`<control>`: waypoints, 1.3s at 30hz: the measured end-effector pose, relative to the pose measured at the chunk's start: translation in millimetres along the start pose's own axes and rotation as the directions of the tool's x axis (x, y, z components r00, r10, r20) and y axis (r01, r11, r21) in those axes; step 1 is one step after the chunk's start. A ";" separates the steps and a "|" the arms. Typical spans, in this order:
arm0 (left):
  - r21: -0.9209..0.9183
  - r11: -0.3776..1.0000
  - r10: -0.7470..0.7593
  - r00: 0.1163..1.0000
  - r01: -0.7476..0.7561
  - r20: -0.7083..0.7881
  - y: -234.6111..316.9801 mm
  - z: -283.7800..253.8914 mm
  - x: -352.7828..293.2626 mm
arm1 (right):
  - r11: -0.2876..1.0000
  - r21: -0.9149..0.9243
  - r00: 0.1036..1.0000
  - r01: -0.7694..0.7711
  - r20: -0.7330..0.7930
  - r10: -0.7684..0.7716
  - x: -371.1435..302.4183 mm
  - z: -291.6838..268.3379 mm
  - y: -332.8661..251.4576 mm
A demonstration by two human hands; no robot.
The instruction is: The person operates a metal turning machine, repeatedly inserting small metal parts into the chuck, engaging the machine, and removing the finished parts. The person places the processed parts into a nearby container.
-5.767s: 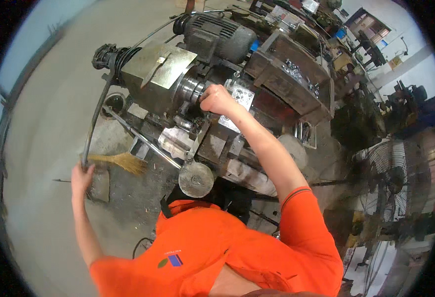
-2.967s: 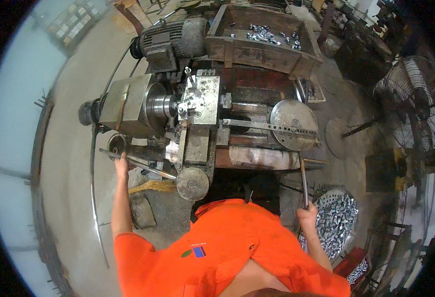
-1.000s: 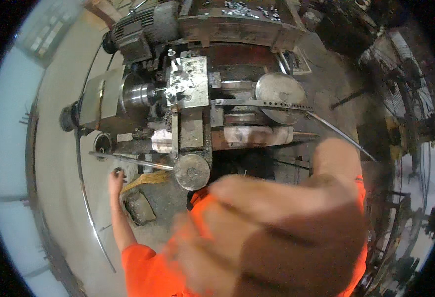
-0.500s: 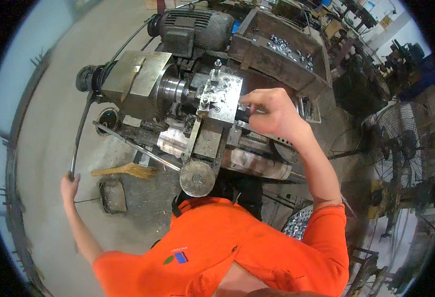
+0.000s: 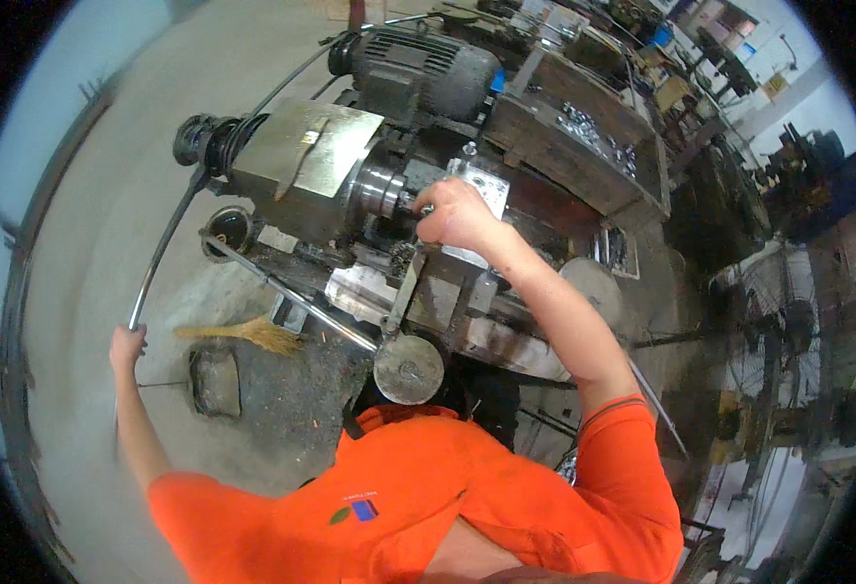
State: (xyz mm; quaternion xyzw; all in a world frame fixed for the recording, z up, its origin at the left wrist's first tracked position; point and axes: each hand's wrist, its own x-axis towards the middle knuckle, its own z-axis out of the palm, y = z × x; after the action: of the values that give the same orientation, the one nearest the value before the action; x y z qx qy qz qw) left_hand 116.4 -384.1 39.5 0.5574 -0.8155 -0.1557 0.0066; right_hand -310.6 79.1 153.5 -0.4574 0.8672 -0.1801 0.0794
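My left hand [image 5: 128,346] is closed round the lower end of a long metal lever [image 5: 162,255], which runs up to the left side of a small lathe. Over the tool block [image 5: 489,193] my right hand [image 5: 459,214] reaches to the front of the shiny spindle chuck [image 5: 380,192]. Its fingers are pinched together at the chuck's nose; whatever they grip is mostly hidden by the hand. The headstock cover [image 5: 301,151] has a flat tool lying on it. A round metal disc [image 5: 409,370] sits at the near end of the cross slide.
Behind the lathe stands a dark motor [image 5: 423,73]. A rusty metal bin [image 5: 545,151] with small shiny parts is at the back right. A slanting bar [image 5: 316,316] juts out in front. A straw broom [image 5: 253,334] and a dustpan [image 5: 216,383] lie on the floor; a fan [image 5: 774,321] stands right.
My right hand has moved left, from the right side of the tool block to the chuck's nose. My left hand stays on the lever, whose lower end is slightly higher. The view has shifted a little.
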 end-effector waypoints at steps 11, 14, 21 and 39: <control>0.032 0.998 -0.050 0.998 0.048 0.045 11.6 -12.5 4.5 | 0.986 0.153 0.997 -0.062 -0.040 0.069 25.8 35.6 6.0; 0.035 0.998 -0.058 0.998 0.058 0.007 23.5 -17.6 -5.3 | 0.979 0.181 0.994 -0.093 -0.043 0.103 27.2 36.0 7.5; 0.177 0.981 -0.042 0.977 0.080 -0.208 25.2 17.1 -41.6 | 0.990 0.118 0.997 -0.081 0.026 0.078 26.6 28.9 0.4; 0.151 0.984 -0.060 0.969 0.098 -0.239 34.1 0.6 -11.2 | 0.991 -0.120 0.997 0.065 -0.031 -0.070 28.5 33.5 7.2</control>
State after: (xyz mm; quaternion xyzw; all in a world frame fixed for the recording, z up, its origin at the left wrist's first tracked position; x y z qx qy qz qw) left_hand 89.6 -362.5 49.7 0.6025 -0.7962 -0.0227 0.0510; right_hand -322.1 51.4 120.6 -0.4871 0.8617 -0.1386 0.0304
